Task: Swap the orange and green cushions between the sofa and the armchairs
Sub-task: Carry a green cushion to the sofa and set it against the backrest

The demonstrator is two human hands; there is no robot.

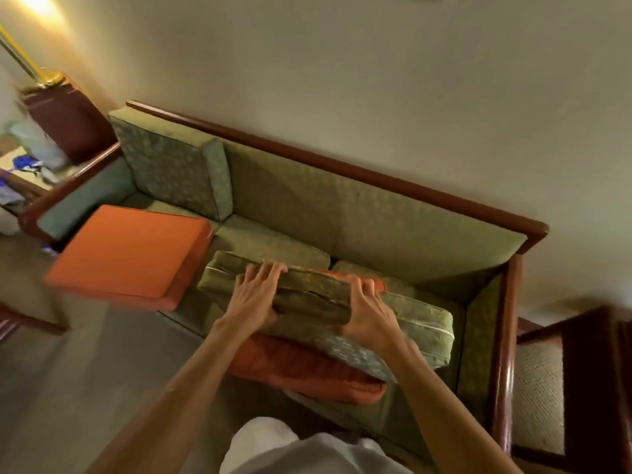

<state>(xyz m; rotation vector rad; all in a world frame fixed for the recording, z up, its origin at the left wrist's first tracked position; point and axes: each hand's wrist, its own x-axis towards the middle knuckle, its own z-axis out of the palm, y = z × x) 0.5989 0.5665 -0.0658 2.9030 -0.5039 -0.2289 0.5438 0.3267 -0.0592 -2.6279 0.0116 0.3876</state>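
Green patterned cushion point(403, 323) is gripped along its upper edge by both hands, held tilted over the right half of the sofa point(359, 206). Left hand point(254, 292) is clamped on the edge with fingers curled over the top and thumb underneath; right hand point(367, 313) is clamped the same way, a little further right along the same edge. Both forearms are seen reaching in from the bottom of the frame. Under the green cushion, a second orange cushion point(307, 367) is seen lying on the front of the sofa seat, touching the green one from below; its far edge shows just beyond the right-hand fingers. A flat orange cushion point(130, 251) is laid on the left end of the seat, overhanging the front edge, apart from both hands. One green back cushion point(171, 165) is stood upright against the left part of the sofa back; the rest of the back is left bare. Green seat cushions are seen in place behind the held cushion. Sofa frame is dark wood, set against a pale wall point(376, 80). A wooden chair with woven seat point(537, 388) is placed just beside the right sofa arm. At far left, a brass lamp base point(44, 78) is seen on a dark side table point(71, 121), blurred. Grey carpet point(85, 371) is visible in front.
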